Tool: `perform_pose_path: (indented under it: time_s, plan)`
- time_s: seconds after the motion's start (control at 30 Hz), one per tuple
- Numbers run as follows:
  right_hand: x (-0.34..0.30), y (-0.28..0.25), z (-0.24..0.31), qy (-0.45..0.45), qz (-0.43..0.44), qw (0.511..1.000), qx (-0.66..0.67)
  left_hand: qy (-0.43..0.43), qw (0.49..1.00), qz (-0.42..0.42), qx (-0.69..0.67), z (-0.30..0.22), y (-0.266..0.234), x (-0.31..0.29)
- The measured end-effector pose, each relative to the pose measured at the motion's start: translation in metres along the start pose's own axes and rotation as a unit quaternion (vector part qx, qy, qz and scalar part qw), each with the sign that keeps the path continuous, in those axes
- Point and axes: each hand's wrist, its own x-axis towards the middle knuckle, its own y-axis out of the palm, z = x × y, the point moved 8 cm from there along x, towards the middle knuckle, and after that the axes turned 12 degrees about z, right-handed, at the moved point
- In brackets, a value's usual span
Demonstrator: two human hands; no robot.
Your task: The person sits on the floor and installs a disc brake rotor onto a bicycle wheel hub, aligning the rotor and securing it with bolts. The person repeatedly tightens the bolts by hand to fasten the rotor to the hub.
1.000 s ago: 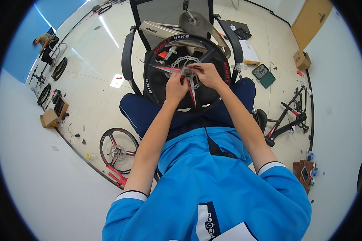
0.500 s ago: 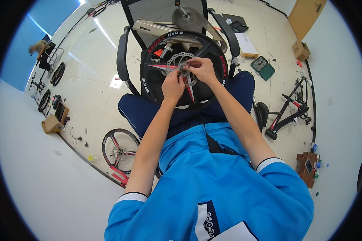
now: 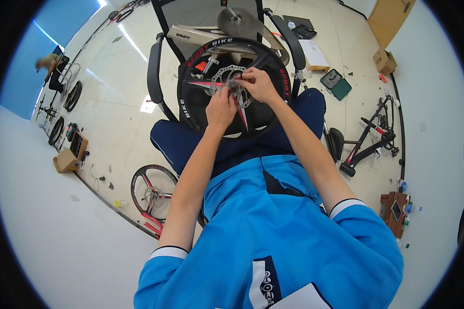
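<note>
A black bicycle wheel (image 3: 272, 64) with red-and-silver markings rests over my thighs and against the chair in front of me. At its middle sits a silver brake disc (image 3: 216, 78) around the hub (image 3: 234, 88). My left hand (image 3: 221, 109) is closed in a pinch at the near side of the hub. From the right, my right hand (image 3: 260, 85) pinches at the hub's upper side, its fingertips close to the left ones. Whatever small part lies between the fingers is too small and covered to name.
A silver bicycle frame (image 3: 188, 35) lies on the black office chair (image 3: 154, 72), behind the wheel. On the floor are a green tool case (image 3: 341, 90), a black bicycle frame (image 3: 365, 146), another wheel (image 3: 133, 188) and a cardboard box (image 3: 65, 161). A person (image 3: 50, 66) sits far left.
Both hands stay at the hub, with only slight shifts of the fingers. The whole view has moved a little, so the wheel and chair appear slightly higher and further left.
</note>
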Motion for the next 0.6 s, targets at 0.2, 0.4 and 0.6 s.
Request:
perform_pose_path:
  time_s: [0.2, 0.4, 0.6]
  plan:
    - [-0.005, -0.007, 0.013, -0.009, -0.030, 0.998, -0.062, 0.005, 1.000, 0.002, 0.015, 0.002, 0.005, 0.003]
    - [-0.008, -0.010, 0.021, -0.002, -0.033, 0.998, -0.052, 0.030, 0.992, 0.067, 0.107, 0.001, 0.009, 0.013]
    - [-0.008, -0.005, 0.025, 0.012, -0.017, 0.999, -0.047, 0.027, 0.998, -0.004, 0.064, 0.000, -0.004, 0.006]
